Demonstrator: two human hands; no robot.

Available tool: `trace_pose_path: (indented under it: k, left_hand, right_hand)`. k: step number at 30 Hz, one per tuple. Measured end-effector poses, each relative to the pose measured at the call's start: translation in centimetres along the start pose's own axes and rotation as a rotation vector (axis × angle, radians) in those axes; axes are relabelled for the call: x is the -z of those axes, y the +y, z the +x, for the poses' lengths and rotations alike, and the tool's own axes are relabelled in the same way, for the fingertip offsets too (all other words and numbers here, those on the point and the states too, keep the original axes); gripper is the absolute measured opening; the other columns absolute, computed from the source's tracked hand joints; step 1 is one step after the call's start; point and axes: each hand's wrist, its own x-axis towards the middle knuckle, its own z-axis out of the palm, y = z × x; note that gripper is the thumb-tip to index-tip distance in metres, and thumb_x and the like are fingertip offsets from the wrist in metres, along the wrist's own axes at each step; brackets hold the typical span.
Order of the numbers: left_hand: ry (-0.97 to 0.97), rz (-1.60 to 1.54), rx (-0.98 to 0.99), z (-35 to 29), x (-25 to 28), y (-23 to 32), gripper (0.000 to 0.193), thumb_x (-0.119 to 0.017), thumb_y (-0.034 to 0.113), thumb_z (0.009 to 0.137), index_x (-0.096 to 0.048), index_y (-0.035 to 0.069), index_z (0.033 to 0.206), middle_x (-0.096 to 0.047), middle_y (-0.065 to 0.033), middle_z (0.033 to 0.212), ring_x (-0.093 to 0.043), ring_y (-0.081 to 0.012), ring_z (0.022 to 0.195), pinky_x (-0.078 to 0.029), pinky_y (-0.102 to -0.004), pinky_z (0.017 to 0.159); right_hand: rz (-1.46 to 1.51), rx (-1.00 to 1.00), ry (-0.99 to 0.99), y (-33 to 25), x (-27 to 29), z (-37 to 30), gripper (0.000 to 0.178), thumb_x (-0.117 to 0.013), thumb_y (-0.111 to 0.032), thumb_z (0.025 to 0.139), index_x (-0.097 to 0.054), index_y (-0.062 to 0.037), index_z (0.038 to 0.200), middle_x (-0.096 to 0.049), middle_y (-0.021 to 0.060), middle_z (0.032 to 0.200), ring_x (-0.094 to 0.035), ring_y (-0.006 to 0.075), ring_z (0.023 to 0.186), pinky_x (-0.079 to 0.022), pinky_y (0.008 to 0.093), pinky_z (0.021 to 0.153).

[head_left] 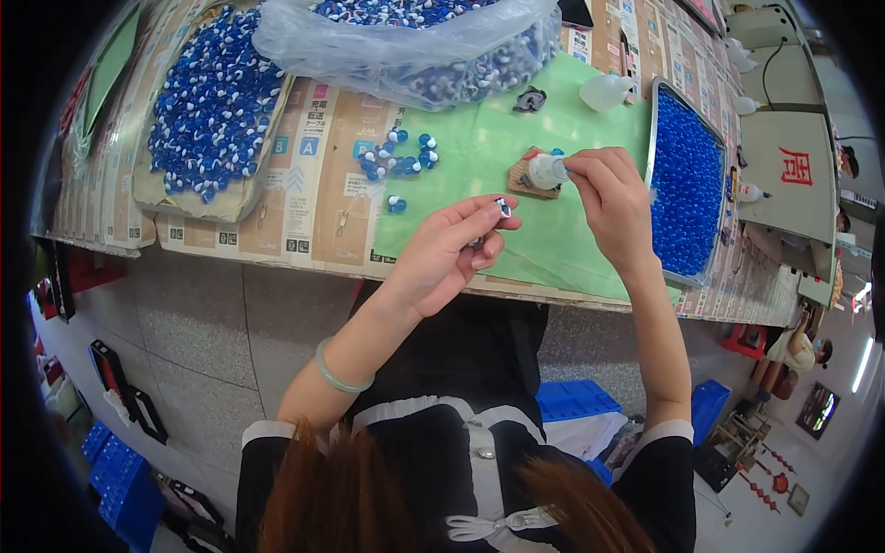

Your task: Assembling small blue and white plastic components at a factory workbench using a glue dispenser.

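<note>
**Blue-and-white piece [503, 209] pinched in the left hand [454, 251], small white bottle [545, 171] gripped by the right hand [610, 194]**

Nearest the camera, a black top [419, 488] with white trim is seen, and a pale green bangle [343, 369] is worn on the left forearm. Above the near edge of the table, the blue-and-white piece is held between the left thumb and forefinger, which are closed on it; the other fingers are loosely curled. By the right thumb and fingertips, drawn together, the narrow end of the bottle is held above or against a small brown block [532, 189]; whether its weight is borne by the block cannot be told.

The work surface is covered by a green sheet [516, 253], laid over printed cardboard [318, 217]. To the left of the hands, loose blue-and-white balls [406, 164] are scattered in a small group. To the right, a metal-rimmed tray [653, 129] is filled with blue beads [687, 184]; at far left, more blue-and-white balls are heaped in a shallow beige tray [241, 205].

Farther back, a dark crumpled scrap [529, 100] and a translucent squeeze bottle [606, 91] are placed on the sheet, beside a clear plastic bag [396, 60] filled with similar balls.
</note>
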Motion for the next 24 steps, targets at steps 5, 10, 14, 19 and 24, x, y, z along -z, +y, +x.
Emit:
trace_pose_path:
  k: [5,10,14,19,24]
  left_hand:
    - [0.069,0.043,0.014,0.2,-0.6,0.0,0.021,-0.047,0.012,0.085,-0.049,0.0,0.102,-0.056,-0.0054,0.089,-0.041,-0.0039,0.055,-0.033,-0.0144,0.046]
    - [0.012,0.025,0.003,0.5,-1.0,-0.3,0.018,-0.049,0.01,0.083,-0.051,0.003,0.1,-0.055,-0.0036,0.086,-0.04,-0.0026,0.053,-0.032,-0.0133,0.044]
    - [-0.011,0.069,-0.032,0.2,-1.5,-0.5,0.018,-0.051,0.007,0.081,-0.051,0.002,0.098,-0.054,-0.0013,0.082,-0.039,-0.0012,0.053,-0.03,-0.0122,0.044]
    - [0.045,0.276,-0.176,0.1,-1.8,-1.0,0.014,-0.053,0.006,0.08,-0.054,0.001,0.093,-0.052,0.0006,0.072,-0.037,-0.0017,0.052,-0.028,-0.014,0.044]
    - [0.08,0.664,-0.37,-0.3,-2.0,-0.9,0.012,-0.055,0.006,0.078,-0.055,-0.001,0.089,-0.049,0.0012,0.065,-0.036,-0.0027,0.051,-0.027,-0.0155,0.044]
  right_hand:
    - [0.143,-0.16,0.094,-2.0,0.8,-0.6,0.013,-0.057,0.002,0.072,-0.057,0.0001,0.085,-0.058,0.007,0.08,-0.055,0.0142,0.073,-0.043,0.0232,0.069]
    - [0.976,-0.622,0.054,-5.1,1.9,-1.8,0.013,-0.055,0.003,0.075,-0.056,0.0028,0.088,-0.058,0.0047,0.084,-0.053,0.0088,0.078,-0.042,0.0197,0.07]
    - [1.071,-0.643,0.048,-6.0,1.4,-2.2,0.011,-0.056,0.003,0.075,-0.056,0.003,0.086,-0.058,0.0047,0.083,-0.054,0.009,0.077,-0.042,0.0197,0.07]
    - [1.05,-0.63,0.028,-6.2,1.1,-2.4,0.011,-0.057,0.002,0.075,-0.056,0.0033,0.085,-0.058,0.0053,0.082,-0.054,0.0086,0.075,-0.042,0.0195,0.068]
    - [1.116,-0.795,-0.069,-5.9,1.2,-2.6,0.011,-0.058,0.0,0.075,-0.057,0.0035,0.085,-0.058,0.0059,0.08,-0.054,0.0096,0.072,-0.043,0.0198,0.067]
